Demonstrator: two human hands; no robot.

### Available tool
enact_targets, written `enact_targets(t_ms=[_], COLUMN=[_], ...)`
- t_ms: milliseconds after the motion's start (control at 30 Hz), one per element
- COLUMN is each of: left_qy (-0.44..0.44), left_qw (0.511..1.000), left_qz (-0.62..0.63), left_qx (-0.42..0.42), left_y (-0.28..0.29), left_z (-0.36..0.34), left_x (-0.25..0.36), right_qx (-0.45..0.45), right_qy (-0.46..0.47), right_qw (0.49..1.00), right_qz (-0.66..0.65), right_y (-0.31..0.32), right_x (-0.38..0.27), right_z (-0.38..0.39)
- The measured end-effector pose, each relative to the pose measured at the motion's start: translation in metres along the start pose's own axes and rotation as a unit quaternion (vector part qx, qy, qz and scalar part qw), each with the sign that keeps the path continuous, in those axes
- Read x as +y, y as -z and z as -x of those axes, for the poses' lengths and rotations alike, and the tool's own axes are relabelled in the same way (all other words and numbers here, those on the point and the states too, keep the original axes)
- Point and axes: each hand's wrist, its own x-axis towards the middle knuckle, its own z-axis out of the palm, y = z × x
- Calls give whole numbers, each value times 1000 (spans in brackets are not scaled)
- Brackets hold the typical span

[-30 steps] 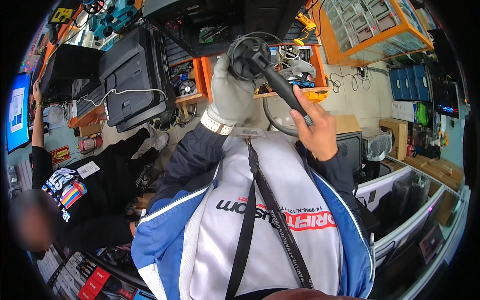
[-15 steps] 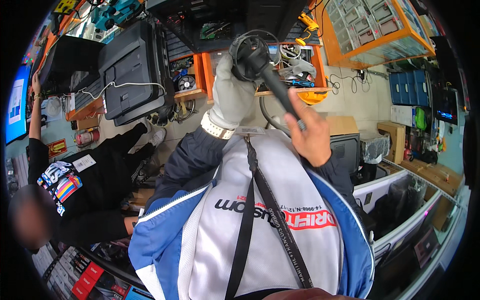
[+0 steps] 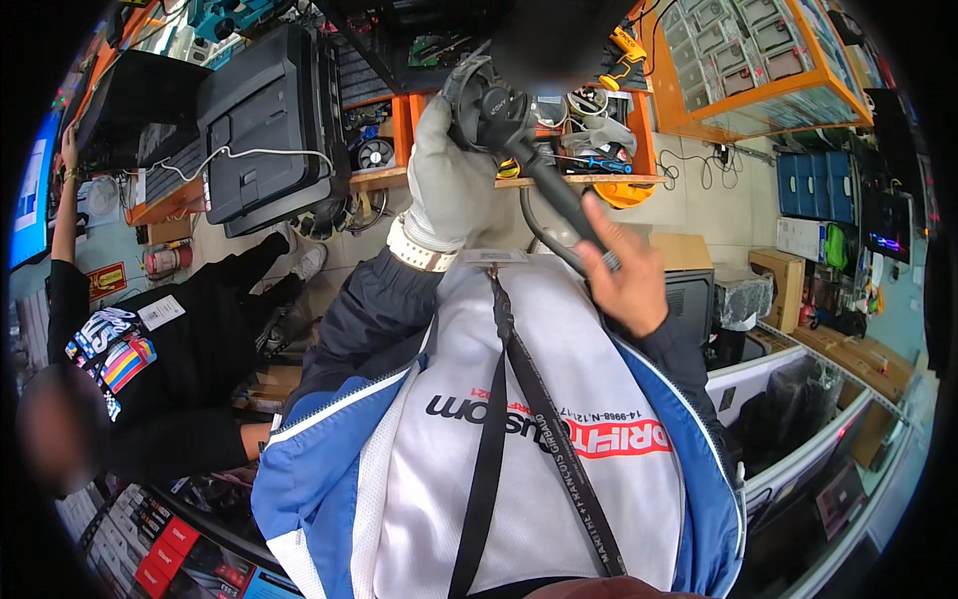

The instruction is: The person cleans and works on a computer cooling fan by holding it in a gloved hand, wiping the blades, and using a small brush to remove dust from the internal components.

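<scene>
My left hand (image 3: 444, 185), in a pale grey glove, grips a round black fitting with a rim (image 3: 484, 110). A black tube (image 3: 554, 185) runs diagonally from the fitting down to my bare right hand (image 3: 627, 275), whose fingers are wrapped round its ribbed lower end. A curved hose (image 3: 534, 228) hangs behind my hands. Just beyond them is an open orange drawer (image 3: 642, 145) with cables and tools, below a dark computer case (image 3: 389, 50). A dark blurred shape (image 3: 544, 55) hides part of the view at top centre.
A large black printer (image 3: 264, 130) stands left. A co-worker (image 3: 160, 389) reaches toward a screen at far left. A yellow drill (image 3: 624, 60), glass display case (image 3: 748, 70), blue bins (image 3: 813, 185) and cardboard boxes (image 3: 773, 280) are at right. White-framed panels (image 3: 758, 389) stand lower right.
The fitting has shifted slightly left with my left hand. My right hand is a little lower on the tilted tube. The dark blurred shape has appeared at top centre.
</scene>
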Motion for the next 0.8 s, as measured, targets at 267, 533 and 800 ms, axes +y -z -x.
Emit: enact_targets(t_ms=[267,533,800], left_qy=[6,-24,-4], left_qw=[998,999,995], left_qz=[54,24,91], left_qx=[-32,-28,-39], left_y=[5,8,11], left_z=[-1,-3,-3], left_x=[7,6,10], right_qx=[20,50,42], right_qy=[10,11,-4], right_qw=[1000,999,999], right_qz=[21,-6,-24], right_y=[-8,-1,-5], right_x=[7,-13,4], right_z=[15,0,0])
